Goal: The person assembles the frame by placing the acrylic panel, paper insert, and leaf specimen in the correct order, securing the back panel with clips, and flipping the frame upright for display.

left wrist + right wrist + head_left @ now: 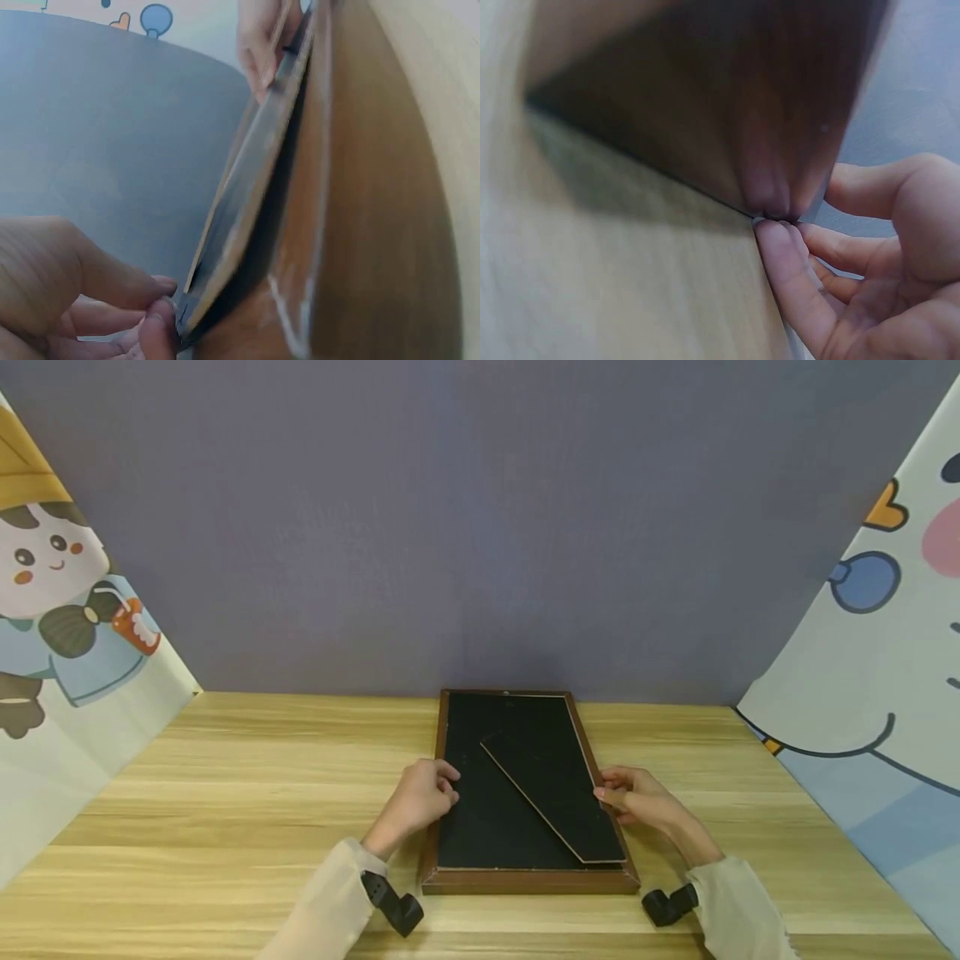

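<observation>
A brown picture frame (529, 883) lies face down on the wooden table, its black backing board (480, 827) facing up. A black easel stand (573, 806) runs slantwise across that board. At the frame's left side, the left hand (420, 793) pinches the backing board's edge between thumb and fingertips. The left wrist view shows a dark gap between the board's tan edge (244, 240) and the brown rim. On the opposite side, the right hand (641, 797) grips the frame, thumb on top and fingers against the outer side, as the right wrist view also shows.
Pale wood table (247, 793) extends on both sides of the frame. A grey wall panel (465, 527) stands right behind the frame's far edge. Cartoon-printed panels flank the table, left (67, 585) and right (892, 652). Black cameras (393, 902) sit on the wrists.
</observation>
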`<state>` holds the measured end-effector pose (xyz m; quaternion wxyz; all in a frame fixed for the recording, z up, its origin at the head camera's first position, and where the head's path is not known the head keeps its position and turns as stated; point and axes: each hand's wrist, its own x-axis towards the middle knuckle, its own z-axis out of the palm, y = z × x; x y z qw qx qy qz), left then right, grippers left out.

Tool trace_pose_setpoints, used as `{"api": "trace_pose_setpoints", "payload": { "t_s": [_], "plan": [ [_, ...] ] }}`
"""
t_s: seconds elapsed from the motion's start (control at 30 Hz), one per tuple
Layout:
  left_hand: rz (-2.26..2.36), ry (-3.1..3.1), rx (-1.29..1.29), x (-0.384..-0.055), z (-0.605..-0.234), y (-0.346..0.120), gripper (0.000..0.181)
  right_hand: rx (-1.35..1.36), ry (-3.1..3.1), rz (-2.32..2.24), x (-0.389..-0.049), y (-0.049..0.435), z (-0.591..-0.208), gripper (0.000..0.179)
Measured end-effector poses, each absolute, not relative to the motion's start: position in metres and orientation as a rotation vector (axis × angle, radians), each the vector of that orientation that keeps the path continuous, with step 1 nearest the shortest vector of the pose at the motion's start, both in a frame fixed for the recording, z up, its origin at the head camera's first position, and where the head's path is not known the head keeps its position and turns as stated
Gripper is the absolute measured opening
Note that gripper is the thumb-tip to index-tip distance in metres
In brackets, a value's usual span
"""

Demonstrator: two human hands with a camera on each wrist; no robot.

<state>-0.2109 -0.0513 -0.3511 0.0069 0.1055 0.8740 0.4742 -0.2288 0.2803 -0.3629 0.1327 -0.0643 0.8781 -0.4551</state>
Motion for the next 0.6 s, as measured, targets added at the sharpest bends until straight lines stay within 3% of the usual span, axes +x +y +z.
{"api": "trace_pose_setpoints", "payload": {
  "t_s": [0.37, 0.6],
  "plan": [
    [1.286, 2.821, 0.324, -0.211, -0.356, -0.055, 0.059, -0.206, 2.545, -1.315, -0.229, 0.279, -0.363, 0.06],
    [1.266, 2.793, 0.371, -0.214, -0.362, -0.058, 0.062, -0.188, 2.55, -1.329, -0.23, 0.28, -0.364, 0.059]
  ]
}}
